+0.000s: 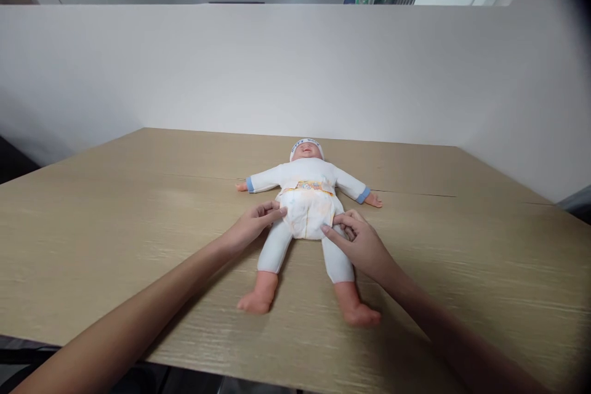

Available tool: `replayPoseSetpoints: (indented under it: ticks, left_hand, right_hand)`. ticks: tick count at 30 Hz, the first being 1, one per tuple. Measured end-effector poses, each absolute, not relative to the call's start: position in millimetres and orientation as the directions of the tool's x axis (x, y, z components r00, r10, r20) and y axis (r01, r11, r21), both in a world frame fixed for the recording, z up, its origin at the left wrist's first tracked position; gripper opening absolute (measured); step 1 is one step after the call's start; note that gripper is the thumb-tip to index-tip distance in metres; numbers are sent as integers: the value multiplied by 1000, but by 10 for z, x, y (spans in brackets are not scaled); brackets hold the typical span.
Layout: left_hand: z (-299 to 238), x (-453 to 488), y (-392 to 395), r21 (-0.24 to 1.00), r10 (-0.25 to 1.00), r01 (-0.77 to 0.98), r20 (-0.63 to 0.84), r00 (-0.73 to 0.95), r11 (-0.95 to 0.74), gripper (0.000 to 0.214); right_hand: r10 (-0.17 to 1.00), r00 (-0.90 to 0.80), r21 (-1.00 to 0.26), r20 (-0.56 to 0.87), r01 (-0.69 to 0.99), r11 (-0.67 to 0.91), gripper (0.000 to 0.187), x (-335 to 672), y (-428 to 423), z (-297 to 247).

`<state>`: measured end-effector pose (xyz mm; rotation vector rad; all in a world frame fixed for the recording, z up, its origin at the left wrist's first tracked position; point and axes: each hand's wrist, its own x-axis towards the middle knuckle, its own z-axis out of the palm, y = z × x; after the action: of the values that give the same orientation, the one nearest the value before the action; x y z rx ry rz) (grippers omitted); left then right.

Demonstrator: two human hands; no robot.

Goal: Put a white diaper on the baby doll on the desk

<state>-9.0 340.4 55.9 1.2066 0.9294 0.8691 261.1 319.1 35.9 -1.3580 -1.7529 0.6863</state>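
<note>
A baby doll (309, 167) lies on its back, head away from me, arms spread and legs toward me. It has a white suit with blue cuffs and a white cap. Around its hips sits a white diaper (307, 214) with an orange patterned waistband. My left hand (256, 221) has its thumb and fingers closed on the diaper's left side edge, by the doll's hip. On the opposite side, my right hand (357, 240) pinches the diaper's edge near the leg opening. The doll's bare feet stick out below the trouser legs.
The doll rests on a wide wood-grain table (138, 228) with thin seams across it. A white partition (277, 68) stands along the back edge and continues on the right. The table's front edge runs below my forearms.
</note>
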Motion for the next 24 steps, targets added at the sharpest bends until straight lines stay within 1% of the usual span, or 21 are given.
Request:
replayPoseSetpoints:
  ticks: [4,7,9,10,12,13,14,16,18,19,21,22,24]
  left_hand:
    - [506,-83,3423,984,924,-93,-106,367,150,45]
    - [509,-77,3414,990,948,-72,-91,304,118,50]
    - [524,-93,3405,1000,969,4,-28,246,28,48]
    - [528,-113,3408,997,975,71,24,219,-40,45]
    - [517,-180,3443,950,975,250,146,170,-186,41]
    - [498,-225,3483,900,966,355,215,144,-253,40]
    - [471,-276,3541,830,949,463,292,116,-311,38]
    - [397,-376,3712,639,887,662,453,88,-392,35]
    - [322,-446,3937,431,815,803,568,113,-412,37]
    - [292,-462,4060,348,800,849,584,135,-397,42]
    - [257,-451,4299,246,819,903,548,170,-352,51]
    - [250,-429,4406,219,838,918,515,179,-331,53]
    - [247,-374,4576,192,867,932,461,189,-306,50]
  right_hand:
    - [958,-126,-792,259,540,285,34,2636,3182,438]
    - [961,-141,-763,239,584,276,33,2682,3152,510]
    - [968,-98,-765,231,596,243,34,2741,3159,531]
    - [969,-54,-771,242,596,226,34,2782,3179,525]
    - [942,62,-764,329,604,227,33,2886,3267,475]
    - [907,111,-730,406,637,249,31,2947,3336,432]
    - [859,140,-669,493,692,270,31,3008,3420,381]
    - [756,138,-492,640,829,266,35,3120,3628,272]
    - [714,84,-330,695,920,213,46,3192,3867,179]
    - [714,57,-276,698,941,195,51,3207,3988,147]
    - [726,-4,-204,688,959,199,59,3200,4212,110]
    - [738,-37,-180,674,961,213,59,3183,4308,103]
    - [772,-93,-158,629,957,244,51,3144,4447,103]
